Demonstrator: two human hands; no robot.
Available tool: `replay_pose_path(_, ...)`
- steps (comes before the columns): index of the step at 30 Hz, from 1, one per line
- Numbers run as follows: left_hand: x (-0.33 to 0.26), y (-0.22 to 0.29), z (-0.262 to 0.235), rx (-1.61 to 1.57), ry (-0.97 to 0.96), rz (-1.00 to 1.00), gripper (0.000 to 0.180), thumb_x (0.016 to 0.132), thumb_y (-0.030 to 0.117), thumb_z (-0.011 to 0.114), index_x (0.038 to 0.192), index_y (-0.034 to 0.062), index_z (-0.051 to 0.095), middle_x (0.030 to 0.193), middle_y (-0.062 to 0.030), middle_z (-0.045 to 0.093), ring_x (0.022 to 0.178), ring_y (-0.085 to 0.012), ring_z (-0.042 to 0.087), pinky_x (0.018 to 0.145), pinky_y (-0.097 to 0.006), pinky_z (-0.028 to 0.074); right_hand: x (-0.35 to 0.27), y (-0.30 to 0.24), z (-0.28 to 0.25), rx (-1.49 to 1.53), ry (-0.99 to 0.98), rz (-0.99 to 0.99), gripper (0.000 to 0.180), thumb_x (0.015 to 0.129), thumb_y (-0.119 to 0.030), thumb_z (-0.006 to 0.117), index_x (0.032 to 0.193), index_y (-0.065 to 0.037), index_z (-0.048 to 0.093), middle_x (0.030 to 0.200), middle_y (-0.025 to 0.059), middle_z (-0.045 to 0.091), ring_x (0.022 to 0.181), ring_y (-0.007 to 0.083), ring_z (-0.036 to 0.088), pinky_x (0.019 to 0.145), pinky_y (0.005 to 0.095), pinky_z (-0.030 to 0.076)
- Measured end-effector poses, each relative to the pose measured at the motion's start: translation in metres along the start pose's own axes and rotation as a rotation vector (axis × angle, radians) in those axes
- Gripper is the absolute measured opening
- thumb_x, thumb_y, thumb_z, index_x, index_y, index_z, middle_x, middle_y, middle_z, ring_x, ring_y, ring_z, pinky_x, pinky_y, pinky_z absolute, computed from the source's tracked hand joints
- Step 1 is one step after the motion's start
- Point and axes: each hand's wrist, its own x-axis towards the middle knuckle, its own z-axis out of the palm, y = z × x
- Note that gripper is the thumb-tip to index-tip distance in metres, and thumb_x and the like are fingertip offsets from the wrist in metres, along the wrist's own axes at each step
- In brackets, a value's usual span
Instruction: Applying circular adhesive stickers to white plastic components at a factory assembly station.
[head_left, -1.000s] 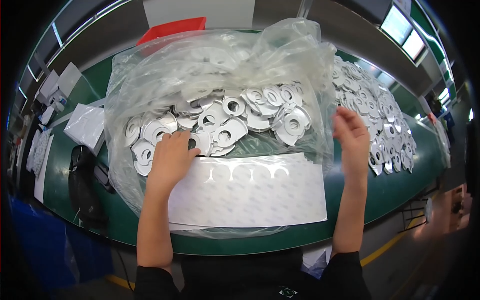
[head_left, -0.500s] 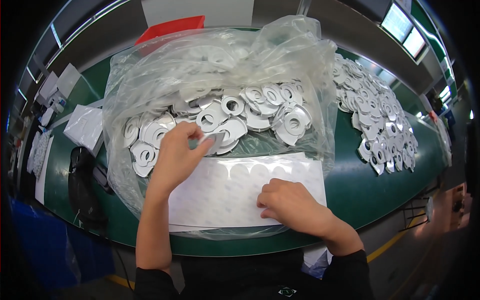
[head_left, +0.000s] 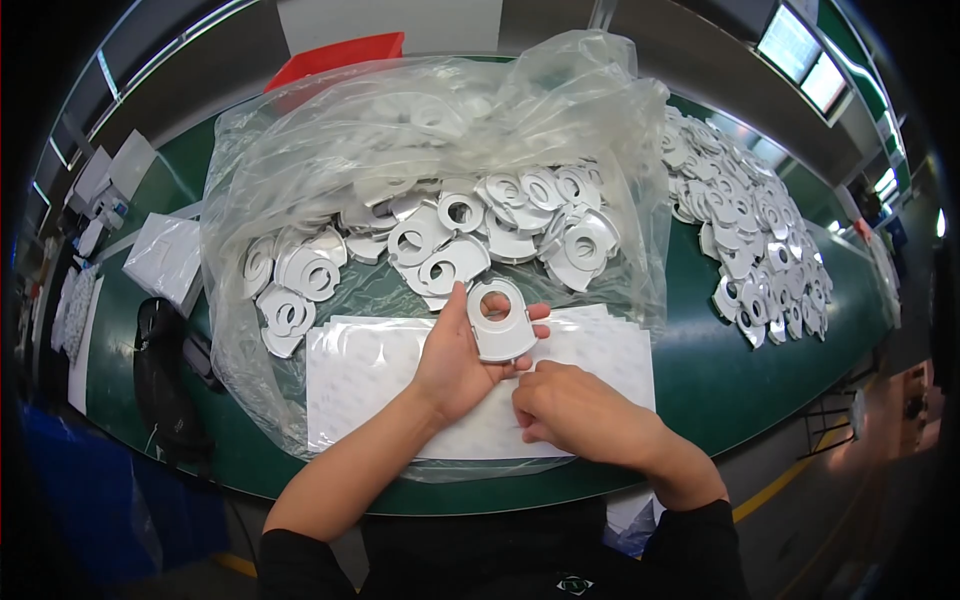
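Note:
My left hand [head_left: 453,368] holds a flat silver-white plate [head_left: 505,340] with a large round hole, rounded at one end and squarer at the other. The plate lies across my fingers with the thumb at its left edge; fingertips show through the hole and beyond its right edge. Just to the right and below, my right hand [head_left: 585,408] is closed, fingers curled in a pinch; whatever is in it is hidden. Both hands are over a stack of white glossy sheets [head_left: 355,385]. Behind them, more such plates [head_left: 437,270] lie heaped in a clear plastic bag [head_left: 290,130].
A second heap of plates [head_left: 745,225] lies on the green table [head_left: 690,385] at the right. On the left are a black object [head_left: 165,370] and a white plastic-wrapped package [head_left: 165,255]. Behind the bag stands a red bin [head_left: 335,58].
My left hand has moved right and toward me from the bag's edge, bringing a plate over the sheets beside my right hand. The right hand has hardly moved.

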Motion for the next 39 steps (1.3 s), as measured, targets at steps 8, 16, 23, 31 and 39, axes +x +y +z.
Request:
replay_pose_path(8, 0.004, -0.004, 0.004, 0.134, 0.059, 0.051, 0.058, 0.097, 0.053, 0.015, 0.115, 0.0070, 0.046, 0.118, -0.0217, 0.053, 0.099, -0.0291, 0.056, 0.069, -0.036, 0.046, -0.009, 0.000, -0.005, -0.032, -0.031, -0.129, 0.011, 0.073, -0.012, 0.068, 0.072, -0.005, 0.059, 0.076, 0.0079, 0.058, 0.082, 0.0262, 0.057, 0.072, 0.0363, 0.046)
replay_pose_path(16, 0.001, -0.005, 0.007, 0.162, 0.095, 0.036, 0.063, 0.095, 0.059, 0.017, 0.114, 0.0064, 0.046, 0.111, -0.0194, 0.057, 0.098, -0.0266, 0.057, 0.067, -0.031, 0.043, -0.026, 0.029, -0.052, 0.952, 0.033, -0.454, 0.005, 0.081, -0.003, 0.065, 0.077, -0.002, 0.062, 0.074, 0.0002, 0.055, 0.067, 0.0090, 0.051, 0.062, 0.0230, 0.042)
replay_pose_path(23, -0.003, -0.006, 0.014, 0.321, 0.105, -0.023, 0.069, 0.093, 0.062, 0.014, 0.113, 0.0064, 0.051, 0.098, -0.0136, 0.062, 0.085, -0.0212, 0.060, 0.060, -0.028, 0.043, 0.016, 0.035, -0.012, 1.049, 0.613, 0.057, 0.010, 0.089, -0.009, 0.058, 0.089, 0.000, 0.054, 0.092, 0.0025, 0.051, 0.072, 0.0076, 0.053, 0.062, 0.0228, 0.046)
replay_pose_path(31, -0.003, -0.005, 0.010, 0.312, 0.095, -0.021, 0.070, 0.093, 0.062, 0.013, 0.108, 0.0075, 0.054, 0.096, -0.0102, 0.061, 0.083, -0.0187, 0.060, 0.059, -0.027, 0.043, 0.028, 0.040, 0.000, 1.025, 0.552, 0.058, 0.013, 0.089, -0.011, 0.058, 0.087, 0.001, 0.054, 0.095, 0.0049, 0.048, 0.066, 0.0087, 0.053, 0.055, 0.0207, 0.046)
replay_pose_path(39, -0.003, -0.005, 0.013, 0.322, 0.117, -0.024, 0.069, 0.093, 0.062, 0.013, 0.105, 0.0077, 0.054, 0.095, -0.0100, 0.060, 0.083, -0.0184, 0.059, 0.059, -0.027, 0.042, 0.030, 0.042, 0.001, 1.065, 0.552, 0.085, 0.015, 0.089, -0.012, 0.059, 0.087, 0.001, 0.055, 0.089, 0.0036, 0.051, 0.063, 0.0075, 0.053, 0.054, 0.0206, 0.045)
